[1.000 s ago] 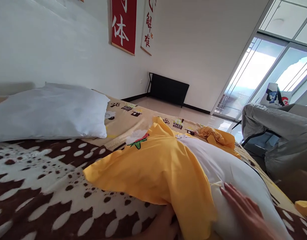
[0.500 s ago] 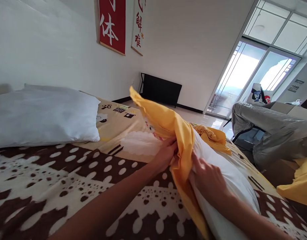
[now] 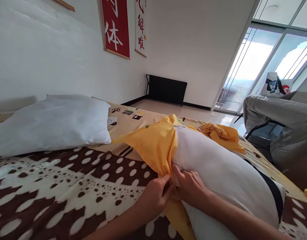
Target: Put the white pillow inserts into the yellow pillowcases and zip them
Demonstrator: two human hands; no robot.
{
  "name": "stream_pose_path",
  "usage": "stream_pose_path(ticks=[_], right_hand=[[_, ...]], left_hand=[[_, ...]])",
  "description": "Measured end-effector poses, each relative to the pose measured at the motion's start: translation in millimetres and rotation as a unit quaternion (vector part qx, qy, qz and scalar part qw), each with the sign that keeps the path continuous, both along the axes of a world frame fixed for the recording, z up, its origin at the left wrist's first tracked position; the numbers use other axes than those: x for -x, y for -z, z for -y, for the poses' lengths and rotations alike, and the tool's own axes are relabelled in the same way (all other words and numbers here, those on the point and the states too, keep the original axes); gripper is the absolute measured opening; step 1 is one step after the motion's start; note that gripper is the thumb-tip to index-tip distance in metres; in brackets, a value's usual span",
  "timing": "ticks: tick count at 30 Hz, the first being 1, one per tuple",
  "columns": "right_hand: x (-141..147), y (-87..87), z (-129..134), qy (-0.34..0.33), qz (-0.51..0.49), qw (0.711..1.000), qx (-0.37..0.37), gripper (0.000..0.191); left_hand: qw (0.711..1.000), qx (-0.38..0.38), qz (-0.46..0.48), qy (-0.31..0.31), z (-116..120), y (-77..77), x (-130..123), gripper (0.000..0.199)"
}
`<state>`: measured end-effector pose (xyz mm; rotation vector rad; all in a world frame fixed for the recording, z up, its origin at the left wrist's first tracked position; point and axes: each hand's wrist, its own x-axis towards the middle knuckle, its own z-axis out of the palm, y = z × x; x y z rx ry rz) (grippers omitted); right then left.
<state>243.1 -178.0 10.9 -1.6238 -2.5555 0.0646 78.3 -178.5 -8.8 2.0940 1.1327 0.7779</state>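
A yellow pillowcase (image 3: 155, 143) covers the far end of a white pillow (image 3: 213, 156) that lies on the bed's patterned blanket (image 3: 93, 186). My left hand (image 3: 155, 193) is closed on the pillowcase's gathered edge, its fingertips partly hidden in the folds. Right beside it, my right hand (image 3: 192, 188) grips the pillow near the opening, thumb against the white cloth. Most of the pillow still shows outside the yellow cloth, with a black band near its right end.
A second white pillow (image 3: 58, 123) lies at the left by the wall. A crumpled yellow cloth (image 3: 220, 133) rests on the far right of the bed. Beyond the right edge stands furniture under plastic (image 3: 290, 110). A black folded panel (image 3: 167, 90) leans at the back wall.
The pillowcase's raised far corner has come down and now lies over the pillow's end. My left hand has moved nearer to me, closer to my right hand.
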Motion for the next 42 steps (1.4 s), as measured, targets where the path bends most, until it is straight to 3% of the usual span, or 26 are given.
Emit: stream_pose_path(ticks=[3,7,10,15,19,22,24,25,27,29,31,37,40,42], right_hand=[[-22,-27.5,-1,-0.043,-0.083,0.995,0.039,0.056],[-53,-54.2,-6,-0.058,-0.028,0.996,-0.060,0.045],[-66,-52.7,-13,-0.099,0.028,0.993,-0.065,0.049],[-71,-33.8,-21,-0.128,0.029,0.991,-0.005,0.053],[-70,-32.0,-29,-0.140,-0.011,0.990,0.019,0.051],[-66,-37.5,-45,-0.122,-0.107,0.985,0.067,0.043],[-60,-40.7,-59,-0.094,-0.224,0.959,0.144,0.053],[-56,-41.5,-66,-0.082,-0.294,0.932,0.197,0.060],[-48,-40.7,-77,-0.070,-0.432,0.852,0.289,0.064],[-41,-37.2,-83,-0.069,-0.535,0.775,0.329,0.056],[-39,-32.0,-84,-0.076,-0.596,0.729,0.328,0.047],[-46,-19.7,-76,-0.054,-0.669,0.668,0.323,0.042],[-46,-18.8,-73,-0.015,-0.697,0.654,0.293,0.037],[-44,-20.2,-71,0.006,-0.692,0.657,0.297,0.035]], left_hand=[[0.989,-0.102,-0.097,-0.037,-1,-13.2,-11,0.024],[0.969,-0.132,-0.184,-0.103,-16,-14.5,-22,0.034],[0.965,-0.112,-0.200,-0.130,-27,-13.2,-24,0.039],[0.958,-0.075,-0.236,-0.142,-35,-9.0,-18,0.022],[0.984,-0.079,-0.127,-0.102,-32,-2.1,-18,0.012],[0.993,-0.113,-0.007,-0.038,-23,-2.8,-27,0.011],[0.991,-0.129,0.027,-0.003,-18,-5.9,-37,0.015],[0.991,-0.132,0.032,0.009,-17,-7.5,-42,0.015],[0.991,-0.129,0.029,0.021,-18,-9.7,-51,0.012],[0.993,-0.120,0.009,0.018,-22,-10.4,-56,0.008],[0.994,-0.112,-0.017,0.013,-26,-10.3,-58,0.008],[0.993,-0.103,-0.042,0.034,-23,-17.3,-55,0.012],[0.995,-0.077,-0.035,0.046,-23,-34.0,-49,0.018],[0.993,-0.110,-0.034,0.002,-33,-49.8,-41,0.023]])
